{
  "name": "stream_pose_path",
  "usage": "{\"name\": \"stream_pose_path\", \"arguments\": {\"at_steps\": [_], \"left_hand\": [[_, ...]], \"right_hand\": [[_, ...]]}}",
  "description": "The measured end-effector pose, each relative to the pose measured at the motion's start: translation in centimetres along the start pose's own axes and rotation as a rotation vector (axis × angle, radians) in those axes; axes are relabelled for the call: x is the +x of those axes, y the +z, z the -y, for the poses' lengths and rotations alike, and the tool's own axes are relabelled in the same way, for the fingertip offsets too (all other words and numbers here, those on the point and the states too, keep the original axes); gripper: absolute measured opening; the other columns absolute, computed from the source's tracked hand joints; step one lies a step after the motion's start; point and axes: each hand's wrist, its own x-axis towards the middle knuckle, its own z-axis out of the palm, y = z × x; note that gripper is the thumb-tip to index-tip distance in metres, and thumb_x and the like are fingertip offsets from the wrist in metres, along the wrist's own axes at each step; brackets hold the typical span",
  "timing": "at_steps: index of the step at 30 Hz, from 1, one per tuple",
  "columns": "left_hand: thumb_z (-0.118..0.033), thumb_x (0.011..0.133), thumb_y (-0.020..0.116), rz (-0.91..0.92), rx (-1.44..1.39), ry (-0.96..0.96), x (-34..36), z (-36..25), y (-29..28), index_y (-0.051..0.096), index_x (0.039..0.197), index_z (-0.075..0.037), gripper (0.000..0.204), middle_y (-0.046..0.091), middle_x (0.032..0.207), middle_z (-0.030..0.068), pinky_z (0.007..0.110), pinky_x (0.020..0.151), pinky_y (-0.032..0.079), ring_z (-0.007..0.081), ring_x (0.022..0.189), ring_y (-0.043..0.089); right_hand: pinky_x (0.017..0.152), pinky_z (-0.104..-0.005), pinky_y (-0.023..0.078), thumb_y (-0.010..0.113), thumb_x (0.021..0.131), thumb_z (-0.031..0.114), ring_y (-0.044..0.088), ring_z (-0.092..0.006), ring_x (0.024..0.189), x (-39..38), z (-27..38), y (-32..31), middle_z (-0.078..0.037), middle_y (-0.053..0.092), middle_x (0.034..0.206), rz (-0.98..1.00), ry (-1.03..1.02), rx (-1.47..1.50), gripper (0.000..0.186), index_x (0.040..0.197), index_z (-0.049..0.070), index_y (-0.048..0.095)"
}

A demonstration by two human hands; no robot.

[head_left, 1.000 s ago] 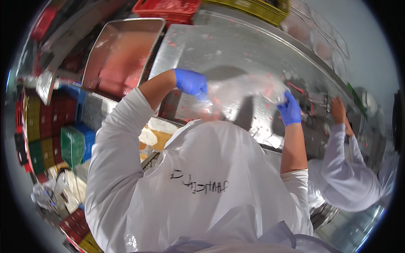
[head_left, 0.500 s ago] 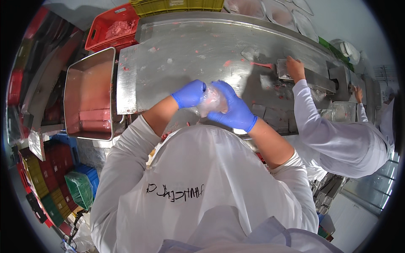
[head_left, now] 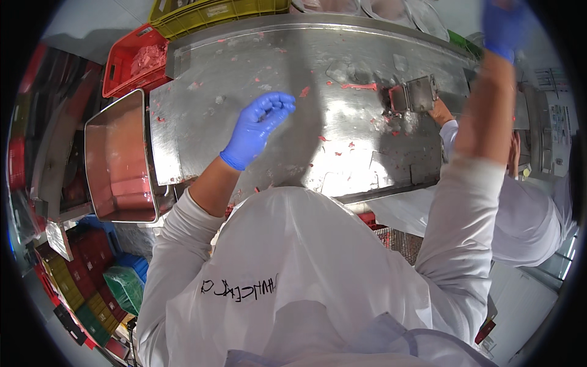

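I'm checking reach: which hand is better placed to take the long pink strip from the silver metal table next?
Probably the left blue-gloved hand: it looks empty over the table, nearer the strip in the picture. The blurred right blue-gloved hand is at the upper edge.

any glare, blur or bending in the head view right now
Head view: bright glare on the metal table, near its close edge; head view: right hand blurred at the top, left hand fairly sharp; head view: fisheye bends the metal table's far edge, with black corners.
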Motion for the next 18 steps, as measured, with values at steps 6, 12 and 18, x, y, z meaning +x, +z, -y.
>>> {"name": "stream_pose_path", "arguments": {"at_steps": [6,12,18], "left_hand": [[-0.007,0.1,0.056,0.1,0.002,-0.217,-0.4,4.3,-0.3,0.063,0.122,-0.004,0.022,0.067,0.111,0.0049,0.032,0.094,0.05,0.0158,0.104,0.064],[-0.014,0.095,0.06,0.025,0.126,-0.545,0.8,7.2,-3.7,0.065,0.12,-0.004,0.028,0.067,0.112,0.0039,0.03,0.09,0.05,0.0147,0.101,0.064],[-0.026,0.086,0.073,0.113,0.69,-0.424,3.8,11.8,-2.1,0.058,0.133,-0.005,0.053,0.063,0.126,0.0147,0.037,0.1,0.048,0.0243,0.115,0.061]], "right_hand": [[0.094,-0.0323,0.05,0.064,0.094,0.026,0.064,-0.0171,0.107,-21.9,2.8,19.1,-0.007,0.065,0.124,1.51,0.447,1.058,0.048,0.138,0.006,0.056],[0.085,-0.0283,0.05,0.056,0.099,0.054,0.062,-0.0113,0.092,-40.9,12.3,15.0,-0.001,0.066,0.109,1.853,0.687,1.425,0.056,0.134,0.011,0.06],[0.085,-0.0271,0.046,0.06,0.098,0.048,0.062,-0.0094,0.092,-43.4,7.1,12.0,0.002,0.068,0.113,1.389,1.069,1.387,0.048,0.133,0.016,0.062]]}}
